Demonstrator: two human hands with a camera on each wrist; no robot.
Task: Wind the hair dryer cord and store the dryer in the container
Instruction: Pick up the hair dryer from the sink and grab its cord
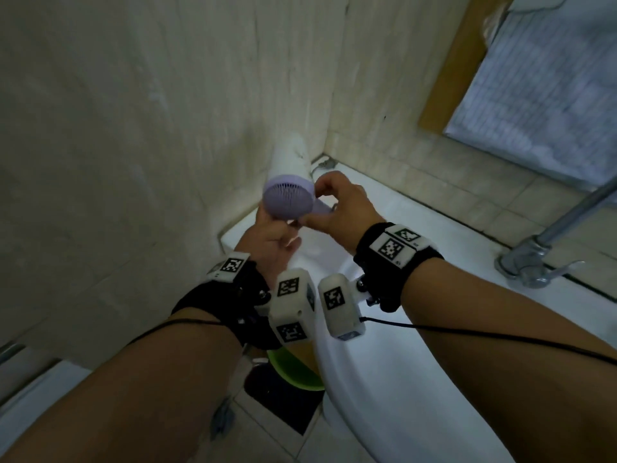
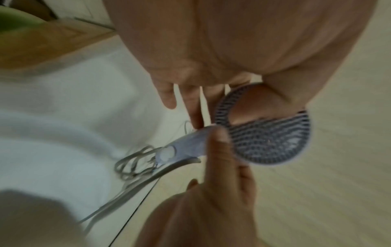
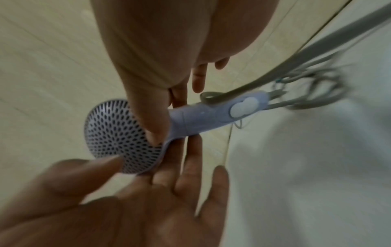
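Over the white sink, the dryer sits between both hands: left hand cradles the grille end with thumb and straight fingers, right hand pinches the handle. It looks light, rigid and smooth, so the handle seems the sure hold, while the limp cord will likely snag. Only the wrist views show that cord tangled on the surface, and no view clearly shows a container.

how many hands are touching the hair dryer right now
2. The left hand cradles the hair dryer from below, thumb on the rear grille. The right hand pinches it where the handle meets the body. The cord hangs loose, not yet wound.
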